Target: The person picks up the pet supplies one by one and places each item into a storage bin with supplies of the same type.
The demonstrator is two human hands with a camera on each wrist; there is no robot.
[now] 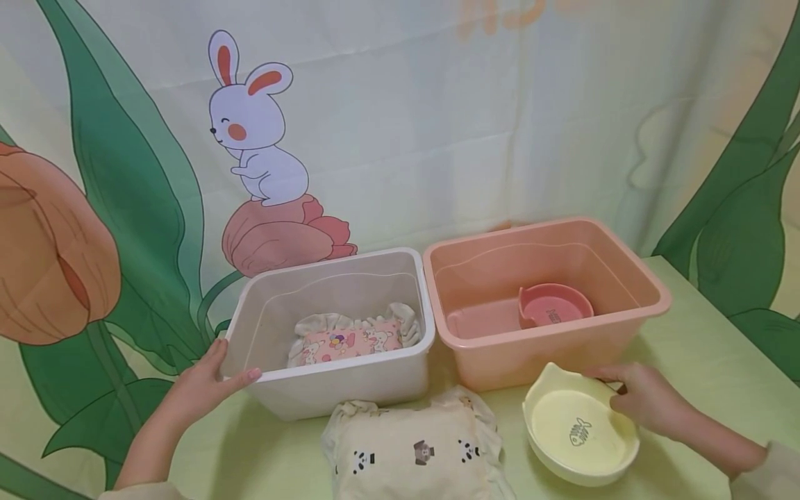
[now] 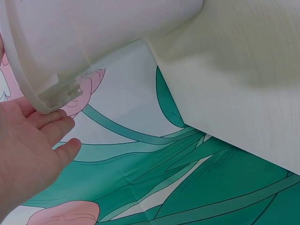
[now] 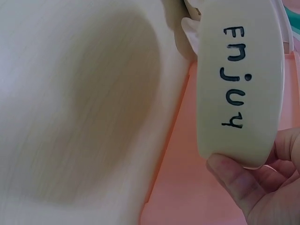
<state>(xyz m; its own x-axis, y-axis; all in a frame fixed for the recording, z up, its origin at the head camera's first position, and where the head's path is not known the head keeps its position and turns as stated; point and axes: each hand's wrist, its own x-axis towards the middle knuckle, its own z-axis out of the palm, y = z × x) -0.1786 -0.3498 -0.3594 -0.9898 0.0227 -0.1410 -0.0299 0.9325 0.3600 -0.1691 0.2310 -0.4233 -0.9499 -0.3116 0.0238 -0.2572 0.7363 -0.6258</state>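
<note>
My right hand [image 1: 653,399] pinches the rim of a pale yellow cat-eared bowl [image 1: 578,437], its inside facing up with a fish-skeleton drawing. Dark letters reading "Enjoy" run along the bowl's outer wall [image 3: 239,89] in the right wrist view, where the thumb presses that wall. At the far left my left hand [image 1: 200,385] grips the corner rim of a white plastic bin [image 1: 337,389], thumb over the front edge. In that bin lies a small pink ruffled pillow [image 1: 350,342] with rabbit prints. A peach-pink bin [image 1: 537,354] beside it holds a pink cat-eared bowl [image 1: 556,302].
A cream ruffled pillow [image 1: 412,455] with panda and dog prints lies in front of the bins, left of the yellow bowl. The pale green table [image 1: 706,333] extends to the right. Behind hangs a curtain [image 1: 400,139] printed with a rabbit and tulips.
</note>
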